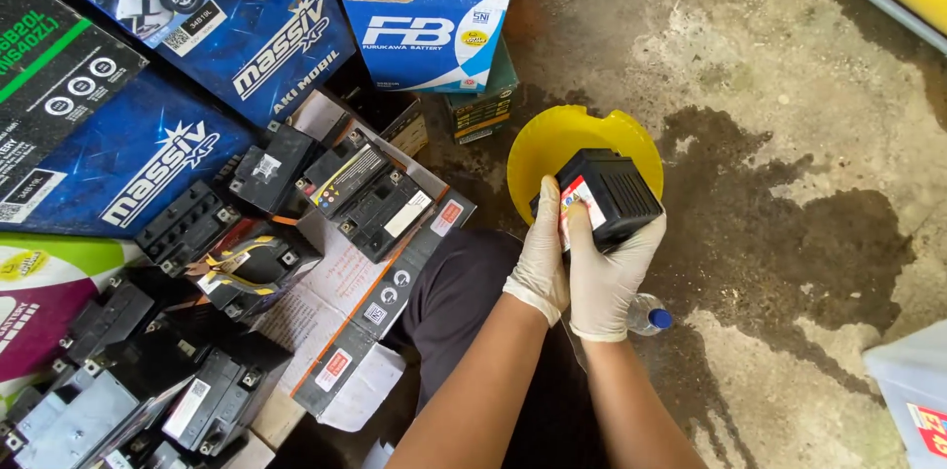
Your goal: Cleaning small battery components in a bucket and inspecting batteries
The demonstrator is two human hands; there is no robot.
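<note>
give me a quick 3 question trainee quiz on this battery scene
1. True or false: both gloved hands grip the small black battery.
2. What is directly under the held battery? A) yellow basin B) cardboard sheet C) blue carton
3. What lies on the floor just right of the right forearm?

Key
1. True: the left hand and right hand both clasp it.
2. A: it is held over the yellow basin.
3. A clear plastic bottle with a blue cap, on the stained concrete floor.
</note>
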